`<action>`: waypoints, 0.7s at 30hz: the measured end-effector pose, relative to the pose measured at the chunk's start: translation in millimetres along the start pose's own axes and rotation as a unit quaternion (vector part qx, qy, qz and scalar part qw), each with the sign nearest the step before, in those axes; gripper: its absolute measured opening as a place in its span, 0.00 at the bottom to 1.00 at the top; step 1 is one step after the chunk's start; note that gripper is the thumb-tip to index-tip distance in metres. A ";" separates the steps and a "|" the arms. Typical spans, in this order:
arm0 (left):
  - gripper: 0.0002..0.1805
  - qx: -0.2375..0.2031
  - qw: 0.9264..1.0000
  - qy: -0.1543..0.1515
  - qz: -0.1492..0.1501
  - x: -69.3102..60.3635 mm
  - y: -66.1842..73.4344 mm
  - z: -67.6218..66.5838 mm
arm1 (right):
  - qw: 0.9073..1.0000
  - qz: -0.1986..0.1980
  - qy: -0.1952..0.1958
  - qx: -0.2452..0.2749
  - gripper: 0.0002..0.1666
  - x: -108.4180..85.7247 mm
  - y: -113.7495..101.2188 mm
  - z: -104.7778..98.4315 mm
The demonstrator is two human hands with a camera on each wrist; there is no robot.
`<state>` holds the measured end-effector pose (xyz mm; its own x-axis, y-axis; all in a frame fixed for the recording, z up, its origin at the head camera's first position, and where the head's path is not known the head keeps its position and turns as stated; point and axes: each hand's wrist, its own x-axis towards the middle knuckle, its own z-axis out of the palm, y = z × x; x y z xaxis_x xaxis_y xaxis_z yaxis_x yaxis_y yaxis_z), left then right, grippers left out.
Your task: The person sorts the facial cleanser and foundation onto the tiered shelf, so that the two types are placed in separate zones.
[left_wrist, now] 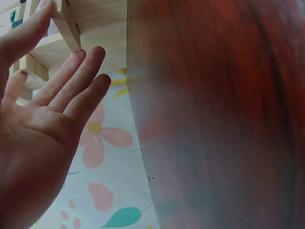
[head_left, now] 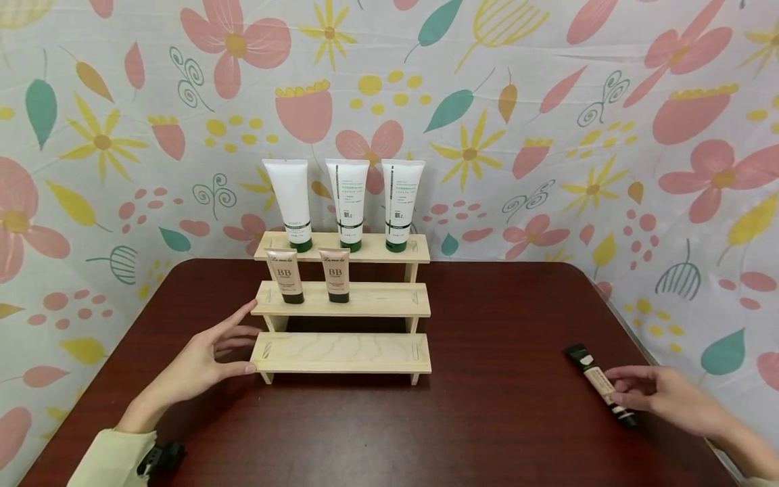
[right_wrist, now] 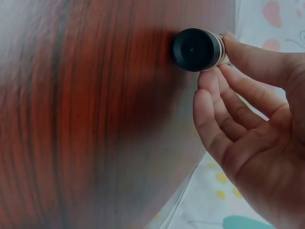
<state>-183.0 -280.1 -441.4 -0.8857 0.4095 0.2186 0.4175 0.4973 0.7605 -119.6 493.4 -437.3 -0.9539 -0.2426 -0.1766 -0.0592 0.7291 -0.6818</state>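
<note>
At the right side of the table my right hand [head_left: 678,400] pinches a slim beige-and-black cosmetic tube [head_left: 599,384] between thumb and fingers. The tube slants, and its round black cap [right_wrist: 193,49] faces the right wrist camera. My left hand [head_left: 197,362] touches the left end of a three-step wooden display stand [head_left: 347,353], its fingers extended and spread along the steps. Two beige BB cream tubes [head_left: 336,276] stand cap-down on the middle step, toward its left. Three white tubes with green caps [head_left: 349,203] stand on the top step.
The stand sits on a dark red-brown wooden table [head_left: 499,412], left of its middle. A floral cloth [head_left: 511,149] hangs behind and along the sides of the table. A black strap device [head_left: 161,458] is on the left wrist.
</note>
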 end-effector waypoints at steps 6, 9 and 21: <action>0.58 0.000 1.000 0.001 0.001 -0.2 -0.1 0.8 | 0.997 -0.054 -0.030 0.053 0.23 9.6 -4.8 7.2; 0.58 -0.001 1.000 0.000 0.001 -0.7 -0.6 1.0 | 0.994 -0.078 -0.041 0.065 0.21 14.6 -6.2 11.2; 0.59 0.002 1.000 0.001 0.000 0.4 -0.1 -0.1 | 0.986 -0.099 -0.071 0.115 0.23 29.5 -18.4 22.9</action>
<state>-183.4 -280.0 -441.3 -0.8863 0.4083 0.2186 0.4177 0.5006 0.7583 -139.9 458.2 -446.2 -0.8785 -0.4650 -0.1094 -0.1570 0.4974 -0.8532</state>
